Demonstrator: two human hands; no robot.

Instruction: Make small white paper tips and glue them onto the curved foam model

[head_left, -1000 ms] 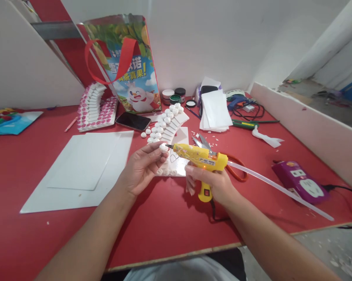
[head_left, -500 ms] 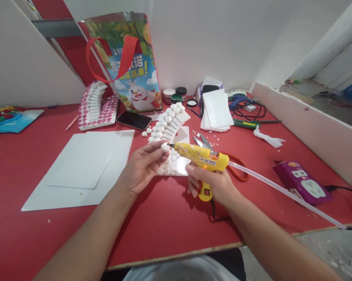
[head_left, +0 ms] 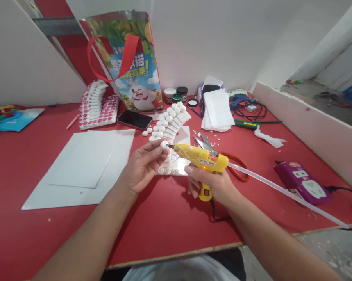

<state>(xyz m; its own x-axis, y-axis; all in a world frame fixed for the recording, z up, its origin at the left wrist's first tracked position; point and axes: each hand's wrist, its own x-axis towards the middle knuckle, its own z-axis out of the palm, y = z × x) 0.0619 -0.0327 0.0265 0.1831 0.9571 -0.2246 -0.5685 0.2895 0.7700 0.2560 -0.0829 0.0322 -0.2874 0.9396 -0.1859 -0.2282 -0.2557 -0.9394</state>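
Between the thumb and fingers of my left hand (head_left: 145,164) is a small white rosette (head_left: 164,144). My right hand (head_left: 209,181) is wrapped round the handle of a yellow glue gun (head_left: 199,156), whose dark nozzle meets the rosette. A long clear glue stick (head_left: 269,187) sticks out of the gun's back, and a small orange light glows on its side. Behind my hands stands a white stepped, curved piece (head_left: 173,127) edged with white rosettes. It rests by a white board (head_left: 184,136) with more rosettes along its near edge.
White sheets (head_left: 82,160) lie at left. Behind are a pink-and-white piece (head_left: 96,107), a phone (head_left: 134,120), a printed bag (head_left: 140,78), and paint jars (head_left: 177,98). Scissors (head_left: 236,162), white papers (head_left: 217,109), a green cutter (head_left: 246,124), and a purple power strip (head_left: 303,183) are at right.
The nozzle tip and the rosette have come slightly closer together, with the rosette a little further left and up. Both hands keep their holds.
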